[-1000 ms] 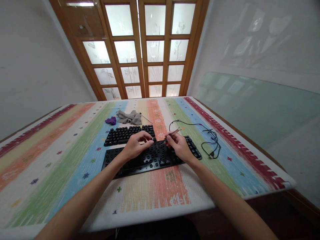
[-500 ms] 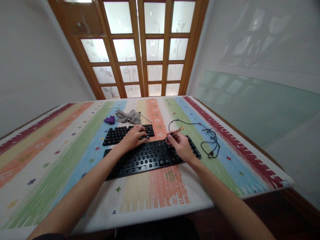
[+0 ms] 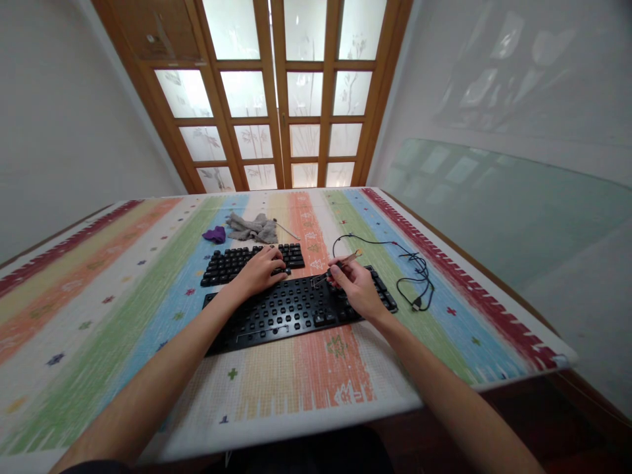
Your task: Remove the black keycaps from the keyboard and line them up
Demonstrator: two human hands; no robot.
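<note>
Palm down, my left hand (image 3: 263, 268) rests over the near edge of a group of loose black keycaps (image 3: 230, 262). Its fingers are slightly bent and apart. One separate keycap (image 3: 288, 270) lies by the fingertips; whether they touch it is unclear. My right hand (image 3: 358, 286) is closed around a keycap puller with wire loops (image 3: 320, 279), held above the keyboard. A thin piece with a yellowish end (image 3: 359, 253) sticks out past the fingers. Below, the black keyboard (image 3: 276, 316) shows bare key posts over its left and middle, with keys still on its right part.
A grey cloth (image 3: 251, 228) and a purple cloth (image 3: 214, 234) lie behind the keycaps, with a thin light stick (image 3: 287, 229) beside them. The keyboard's black cable (image 3: 419, 270) is coiled to the right. A striped tablecloth (image 3: 133, 296) covers the table.
My left hand has shifted slightly left, with the small keycap now a little apart at its fingertips. The right hand keeps its place. The view has tilted slightly.
</note>
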